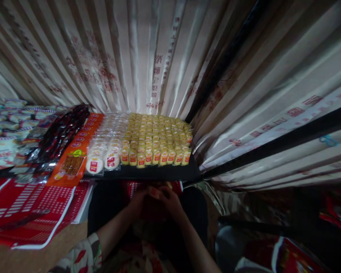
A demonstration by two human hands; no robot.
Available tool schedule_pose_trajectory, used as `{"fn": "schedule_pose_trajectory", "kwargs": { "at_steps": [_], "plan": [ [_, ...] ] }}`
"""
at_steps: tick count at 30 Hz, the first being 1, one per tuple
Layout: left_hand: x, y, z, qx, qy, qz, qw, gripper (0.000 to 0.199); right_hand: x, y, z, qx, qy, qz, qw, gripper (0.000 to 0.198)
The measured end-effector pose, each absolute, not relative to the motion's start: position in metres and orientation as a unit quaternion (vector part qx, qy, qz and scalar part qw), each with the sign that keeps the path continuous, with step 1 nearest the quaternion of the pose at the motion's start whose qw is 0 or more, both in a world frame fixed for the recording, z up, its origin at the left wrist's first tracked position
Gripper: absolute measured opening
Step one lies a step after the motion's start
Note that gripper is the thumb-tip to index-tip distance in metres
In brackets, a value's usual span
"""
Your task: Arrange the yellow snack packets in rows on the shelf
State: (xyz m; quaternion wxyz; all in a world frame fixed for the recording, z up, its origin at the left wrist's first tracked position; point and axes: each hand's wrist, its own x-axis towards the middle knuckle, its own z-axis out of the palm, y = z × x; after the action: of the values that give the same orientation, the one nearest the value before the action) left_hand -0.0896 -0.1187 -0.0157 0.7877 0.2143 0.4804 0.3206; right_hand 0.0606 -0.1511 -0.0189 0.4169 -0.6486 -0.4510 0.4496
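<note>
My left hand [138, 201] and my right hand [170, 201] are close together over my lap, just below the front edge of the black table [156, 173]. Between them is a small snack packet [155, 192] with an orange-red label, dim and partly covered by the fingers. Both hands look closed on it. Stacked in rows on the table above are small yellow wrapped cakes [156, 136] with red and orange labels. Left of these lie round white wrapped cakes [95, 163]. Under my hands a red container or bag [133, 186] shows in part.
Further left are an orange snack bag [71, 167], dark shiny packets [65, 129] and white packets [5, 129]. Red bags [31, 212] hang below the table's left part. A pleated curtain [136, 57] and a dark pole [227, 57] stand behind. At lower right sits another red bag [290, 258].
</note>
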Motion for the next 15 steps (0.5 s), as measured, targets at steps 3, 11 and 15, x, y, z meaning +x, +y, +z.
{"fn": "schedule_pose_trajectory", "kwargs": {
  "at_steps": [3,11,15],
  "plan": [
    [-0.095,-0.121,0.001,0.202,0.445,0.325,0.81,0.029,0.061,-0.154,-0.005,-0.622,-0.433,0.461,0.461,0.032],
    [-0.087,-0.132,0.03,0.208,0.377,0.34,0.836,0.033,0.061,-0.164,0.035,-0.617,-0.279,0.452,0.58,0.059],
    [-0.065,-0.141,0.041,0.191,0.335,0.372,0.844,0.032,0.056,-0.167,0.049,-0.602,-0.26,0.466,0.594,0.059]
  ]
}}
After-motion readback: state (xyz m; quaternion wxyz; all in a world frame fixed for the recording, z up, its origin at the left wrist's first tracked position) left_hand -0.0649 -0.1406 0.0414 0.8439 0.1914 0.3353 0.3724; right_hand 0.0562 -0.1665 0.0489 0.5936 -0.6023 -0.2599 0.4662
